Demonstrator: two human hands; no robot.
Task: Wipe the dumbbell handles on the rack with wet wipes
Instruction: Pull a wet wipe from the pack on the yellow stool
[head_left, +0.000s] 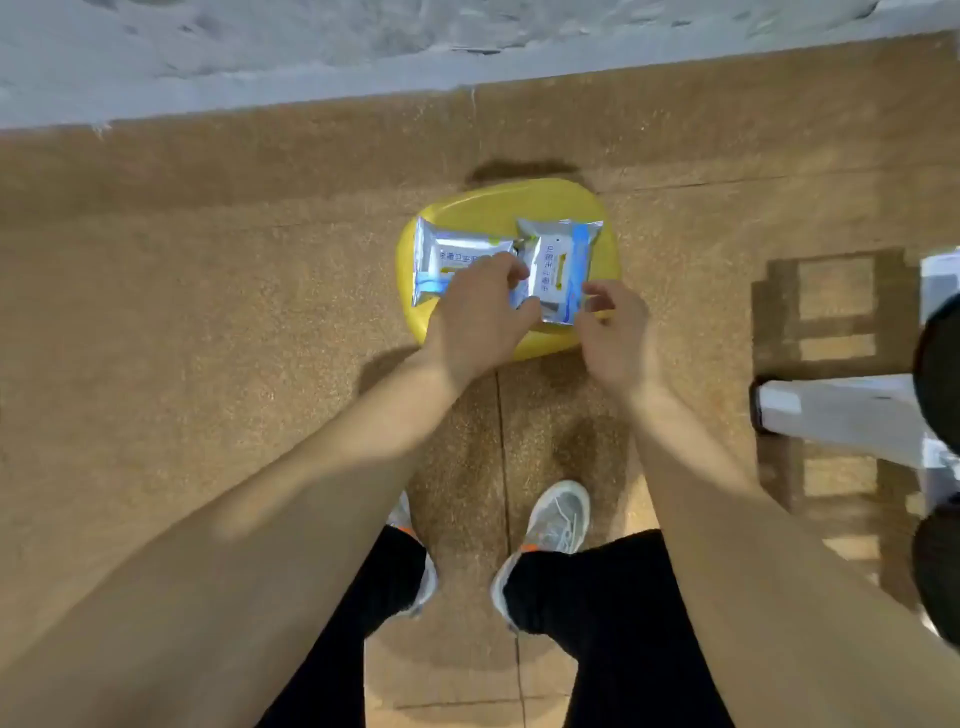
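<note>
1. Two wet-wipe packs found lying flat, side by side and touching, on a yellow stool (493, 200) at centre: left pack (449, 257) with print running left to right, right pack (558, 260) turned lengthwise, near to far.
2. Left hand (478, 317) placed over the spot where the packs meet, fingers curled down onto the near right end of the left pack, thumb reaching towards the near left corner of the right pack. Cannot tell whether gripping or merely resting.
3. Right hand (615, 332) set at the near right corner of the right pack, finger and thumb curled together and pinching its edge. Image blurred at that spot.
4. Both forearms bare, reaching down and forward from the near edge.
5. Stool standing on a brown speckled floor (208, 312); grey wall (260, 52) along the far side.
6. White rack foot (831, 410) noted at the right edge, well apart from the stool, with two black dumbbell ends (940, 358) cut off by the frame. Handles not visible.
7. Grey shoes (558, 514) and black trousers (597, 623) recorded near, just behind the stool.
</note>
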